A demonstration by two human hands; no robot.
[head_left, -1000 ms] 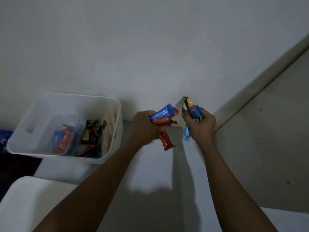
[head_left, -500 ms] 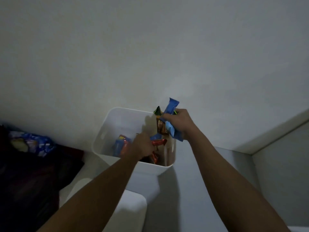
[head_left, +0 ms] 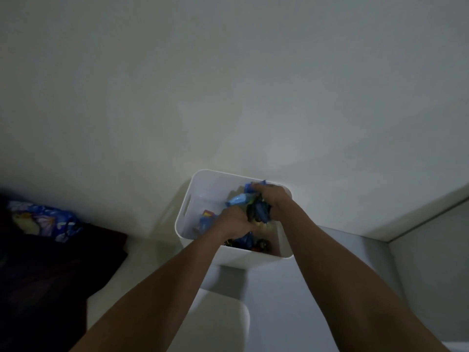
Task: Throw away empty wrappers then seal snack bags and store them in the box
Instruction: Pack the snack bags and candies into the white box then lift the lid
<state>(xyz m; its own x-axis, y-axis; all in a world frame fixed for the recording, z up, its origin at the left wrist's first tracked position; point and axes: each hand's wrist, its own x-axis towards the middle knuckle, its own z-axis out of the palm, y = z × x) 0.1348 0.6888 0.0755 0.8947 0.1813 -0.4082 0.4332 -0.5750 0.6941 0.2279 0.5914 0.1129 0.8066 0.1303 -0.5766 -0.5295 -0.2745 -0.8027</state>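
The snack bags (head_left: pixel 255 208) are right over the white box (head_left: pixel 187 196), which sits against the wall on a pale surface (it could be a shelf or a counter, the dim light makes it hard to tell). More packets (head_left: pixel 208 219) lie at the bottom of the box already, red and blue ones, so I think the storing part is well on its way. What is left looks like letting this last bunch drop in. I cannot see whether the bags have been sealed, and I see no bin and no loose wrappers anywhere here, so I cannot say if the throwing away is done.

The right hand (head_left: pixel 275 203) has its grip clamped round a bunch of blue and dark packets, fingers curled tight over them, just above the far right corner of the box. The left hand (head_left: pixel 234 222) is lower, down inside the box, touching the bottom of that same bunch. Its fingers are bent, but they are blurry and partly hidden, so I cannot tell if that grip is closed on anything.

Off to the left, well apart from the box, lies a blue flowery cloth (head_left: pixel 43 221) on something dark.
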